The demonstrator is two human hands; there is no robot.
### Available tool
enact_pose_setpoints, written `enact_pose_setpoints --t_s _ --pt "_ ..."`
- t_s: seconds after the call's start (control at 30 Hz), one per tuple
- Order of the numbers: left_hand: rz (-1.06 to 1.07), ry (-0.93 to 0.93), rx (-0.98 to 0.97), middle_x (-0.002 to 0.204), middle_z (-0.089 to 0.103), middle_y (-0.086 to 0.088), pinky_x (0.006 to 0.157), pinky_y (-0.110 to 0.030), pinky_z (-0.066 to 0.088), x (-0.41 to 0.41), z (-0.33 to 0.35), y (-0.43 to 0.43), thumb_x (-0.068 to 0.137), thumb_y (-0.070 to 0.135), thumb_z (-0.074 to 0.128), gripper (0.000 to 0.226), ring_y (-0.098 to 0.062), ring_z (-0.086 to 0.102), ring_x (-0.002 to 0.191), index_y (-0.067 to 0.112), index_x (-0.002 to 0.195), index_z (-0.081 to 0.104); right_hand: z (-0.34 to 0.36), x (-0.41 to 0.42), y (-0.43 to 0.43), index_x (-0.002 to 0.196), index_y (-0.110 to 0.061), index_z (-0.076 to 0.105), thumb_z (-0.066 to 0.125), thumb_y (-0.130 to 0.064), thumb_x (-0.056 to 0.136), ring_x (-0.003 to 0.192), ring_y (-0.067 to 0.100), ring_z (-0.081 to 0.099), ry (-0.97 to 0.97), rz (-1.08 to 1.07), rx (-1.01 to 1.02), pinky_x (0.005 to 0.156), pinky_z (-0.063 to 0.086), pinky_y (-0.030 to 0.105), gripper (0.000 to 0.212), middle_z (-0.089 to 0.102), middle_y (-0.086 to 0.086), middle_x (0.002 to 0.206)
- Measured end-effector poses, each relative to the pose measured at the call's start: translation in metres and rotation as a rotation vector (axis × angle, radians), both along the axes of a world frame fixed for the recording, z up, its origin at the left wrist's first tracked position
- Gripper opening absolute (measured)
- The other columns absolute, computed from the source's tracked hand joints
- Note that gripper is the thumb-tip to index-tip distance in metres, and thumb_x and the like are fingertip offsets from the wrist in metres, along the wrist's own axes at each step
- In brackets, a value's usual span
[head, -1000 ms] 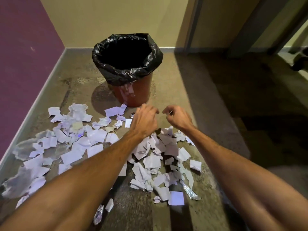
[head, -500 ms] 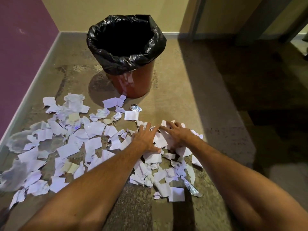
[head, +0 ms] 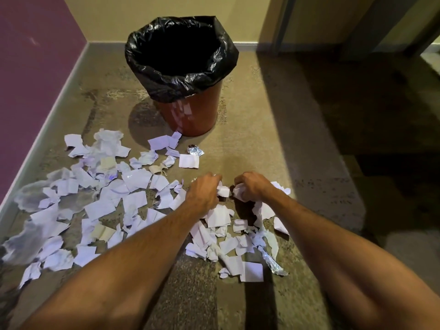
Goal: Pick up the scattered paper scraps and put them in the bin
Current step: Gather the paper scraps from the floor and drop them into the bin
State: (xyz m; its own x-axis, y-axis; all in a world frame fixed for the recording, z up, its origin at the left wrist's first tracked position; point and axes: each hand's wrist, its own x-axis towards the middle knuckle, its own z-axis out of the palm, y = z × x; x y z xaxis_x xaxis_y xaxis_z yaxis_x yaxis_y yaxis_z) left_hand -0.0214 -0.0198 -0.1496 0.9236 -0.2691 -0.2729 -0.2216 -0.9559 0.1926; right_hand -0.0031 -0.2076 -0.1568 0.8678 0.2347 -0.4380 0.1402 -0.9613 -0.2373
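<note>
Status: early in the job. Most of the paper scraps lie on the floor. None are visibly in the bin, though its inside is black, so contents can't be told. The bin stands upright ahead of the hands and well apart from them. Its black liner is folded over the rim and the mouth is open.

Hands: both are low over the middle patch of the mess, just beside each other.
- Left hand: fingers curled, pinching a flat scrap.
- Right hand: fingers curled round a crumpled wad.

Both loads are small. Can't tell whether they are clear of the floor yet.

Left to do: nearly all of it.
- A big spread on the left runs toward the purple wall.
- A second cluster lies between the forearms.
- A few loose pieces sit near the bin, one right at its base.

Mixed in with the paper:
- A crumpled foil wrapper sits just beside a square scrap near the bin.
- A foil strip lies at the right edge of the near cluster.
- Translucent film-like pieces lie at far left.

None of these look like paper, so whether they go in too is a judgement call.

Obstacles: none on the line from hands to bin, just bare floor between. The likely snag is thin flat pieces lying tight to the floor, which would be hard to pinch. Small handfuls also mean many trips. There is deep shadow on the right, and no scraps show there.
</note>
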Motion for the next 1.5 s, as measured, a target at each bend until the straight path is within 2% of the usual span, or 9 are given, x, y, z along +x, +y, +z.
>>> enact_pose_setpoints --t_s 0.13,0.27,0.4,0.63,0.87,1.17,1.23,1.37,1.5 --pt "0.011 -0.007 -0.053 0.123 0.065 -0.006 0.089 -0.040 0.059 0.012 0.020 0.002 0.094 0.017 0.076 0.041 -0.028 0.066 0.107 0.022 0.132 0.064 0.009 0.015 -0.013 0.128 -0.016 0.072 0.075 -0.006 0.080 0.121 0.028 0.064 0.025 -0.126 0.091 0.090 0.054 0.035 0.049 0.069 0.006 0.134" --pt "0.048 -0.142 -0.128 0.112 0.068 -0.005 0.079 -0.040 0.055 0.013 0.072 0.029 0.091 0.018 0.074 0.023 -0.028 0.068 0.103 0.023 0.112 0.067 0.064 0.026 0.004 0.118 -0.018 0.074 0.089 -0.016 0.076 0.111 0.022 0.061 -0.037 -0.189 0.265 0.081 0.045 0.032 0.045 0.067 -0.001 0.118" --pt "0.022 -0.200 -0.135 0.110 0.069 -0.009 0.069 -0.037 0.044 0.026 0.100 0.036 0.088 0.012 0.066 0.020 -0.036 0.067 0.099 0.021 0.106 0.067 0.083 0.038 0.007 0.090 -0.022 0.071 0.088 -0.019 0.074 0.087 0.022 0.068 -0.094 -0.216 0.369 0.059 0.046 0.025 0.023 0.073 0.002 0.095" --pt "0.053 -0.386 -0.212 0.099 0.068 -0.007 0.071 -0.037 0.045 0.050 0.188 0.065 0.086 0.024 0.071 0.011 -0.035 0.063 0.088 0.021 0.091 0.062 0.164 0.059 0.041 0.090 -0.013 0.073 0.088 -0.027 0.068 0.082 0.027 0.070 -0.349 -0.236 0.572 0.064 0.060 0.038 0.030 0.075 0.011 0.091" --pt "0.057 -0.546 -0.292 0.086 0.069 -0.002 0.071 -0.043 0.060 0.088 0.262 0.100 0.077 0.032 0.065 0.012 -0.033 0.067 0.081 0.022 0.085 0.064 0.243 0.095 0.076 0.077 -0.012 0.068 0.086 -0.026 0.061 0.065 0.012 0.054 -0.510 -0.217 0.789 0.058 0.042 0.029 0.028 0.060 -0.007 0.068" --pt "0.143 -0.591 -0.337 0.096 0.075 -0.008 0.079 -0.043 0.061 0.168 0.319 0.113 0.079 0.036 0.058 0.018 -0.034 0.071 0.091 0.027 0.092 0.067 0.292 0.177 0.112 0.089 -0.009 0.069 0.086 -0.019 0.061 0.076 0.018 0.058 -0.566 -0.469 0.927 0.063 0.049 0.030 0.034 0.063 -0.002 0.082" --pt "0.194 -0.601 -0.354 0.098 0.074 -0.009 0.076 -0.039 0.057 0.182 0.313 0.108 0.084 0.033 0.064 0.010 -0.036 0.070 0.092 0.026 0.091 0.065 0.290 0.190 0.117 0.083 -0.018 0.065 0.085 -0.020 0.065 0.078 0.020 0.061 -0.572 -0.539 0.899 0.064 0.052 0.030 0.027 0.066 0.000 0.085" --pt "0.282 -0.589 -0.381 0.106 0.071 -0.013 0.072 -0.036 0.045 0.212 0.278 0.099 0.089 0.028 0.062 0.012 -0.039 0.067 0.097 0.023 0.098 0.067 0.268 0.220 0.127 0.107 -0.013 0.071 0.084 -0.023 0.077 0.098 0.027 0.070 -0.570 -0.667 0.812 0.082 0.059 0.039 0.034 0.074 0.008 0.108" --pt "0.334 -0.562 -0.359 0.112 0.072 -0.013 0.077 -0.040 0.050 0.238 0.249 0.097 0.089 0.017 0.064 0.018 -0.040 0.067 0.104 0.020 0.106 0.069 0.248 0.241 0.134 0.114 -0.021 0.071 0.076 -0.022 0.083 0.105 0.029 0.069 -0.529 -0.669 0.760 0.089 0.060 0.037 0.031 0.073 0.006 0.113"
